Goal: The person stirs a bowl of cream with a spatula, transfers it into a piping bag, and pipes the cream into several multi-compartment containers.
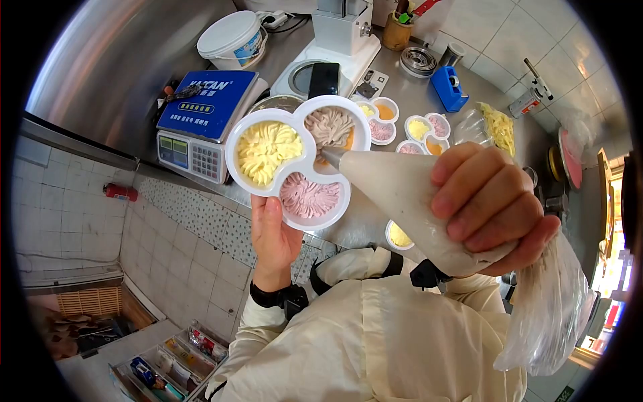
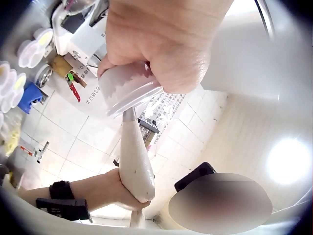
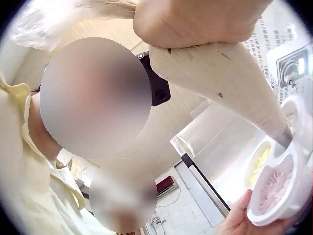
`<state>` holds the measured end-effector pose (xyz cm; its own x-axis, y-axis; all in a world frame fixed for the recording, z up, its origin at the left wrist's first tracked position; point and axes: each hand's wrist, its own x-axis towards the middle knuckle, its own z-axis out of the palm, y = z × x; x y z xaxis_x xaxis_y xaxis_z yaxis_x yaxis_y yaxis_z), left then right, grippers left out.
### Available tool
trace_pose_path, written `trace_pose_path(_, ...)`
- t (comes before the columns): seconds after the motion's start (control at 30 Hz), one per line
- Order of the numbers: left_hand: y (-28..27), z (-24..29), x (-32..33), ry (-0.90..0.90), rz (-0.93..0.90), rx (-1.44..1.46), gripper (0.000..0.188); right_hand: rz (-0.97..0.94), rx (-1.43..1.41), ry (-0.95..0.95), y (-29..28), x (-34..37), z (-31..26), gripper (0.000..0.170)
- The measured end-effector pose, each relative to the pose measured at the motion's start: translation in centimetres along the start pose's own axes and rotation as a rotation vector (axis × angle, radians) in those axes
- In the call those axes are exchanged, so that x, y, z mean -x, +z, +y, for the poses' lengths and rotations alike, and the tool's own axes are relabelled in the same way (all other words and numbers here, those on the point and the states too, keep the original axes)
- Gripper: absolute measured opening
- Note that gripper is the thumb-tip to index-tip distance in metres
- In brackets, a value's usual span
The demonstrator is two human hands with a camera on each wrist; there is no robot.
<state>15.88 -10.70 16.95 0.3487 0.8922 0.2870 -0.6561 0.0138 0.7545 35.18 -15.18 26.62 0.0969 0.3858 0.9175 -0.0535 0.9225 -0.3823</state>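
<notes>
My left hand holds up a white three-lobed plastic tray from below, thumb against its near edge. One lobe is full of piped yellow cream, another of pink cream. In the third lobe, ridged grey-mauve cream lies over an orange layer, which shows along one side. My right hand grips a filled piping bag, its clear loose end hanging below the fist. The bag's metal nozzle points into the third lobe, right at the cream. In the right wrist view the nozzle overlaps the tray's rim.
A blue-topped scale and a white bucket stand at the left of the steel counter. More three-lobed trays sit at the right, by a blue tape dispenser. A phone lies behind the held tray.
</notes>
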Motion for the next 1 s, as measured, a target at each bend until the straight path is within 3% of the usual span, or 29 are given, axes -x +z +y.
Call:
trace_pose_path(0.17,0.0,0.1,0.0,-0.002,-0.003,0.002,0.048,0.01,0.071,0.029,-0.1,-0.2,-0.7,0.049)
trace_pose_path(0.43,0.0,0.1,-0.1,0.006,-0.001,-0.019,0.049,0.075,-0.052,0.118,0.4,-0.8,-0.9,0.051)
trace_pose_path(1.0,-0.2,0.0,0.1,0.028,-0.013,-0.037,0.049,0.13,0.002,0.094,0.0,-1.2,-0.5,0.048)
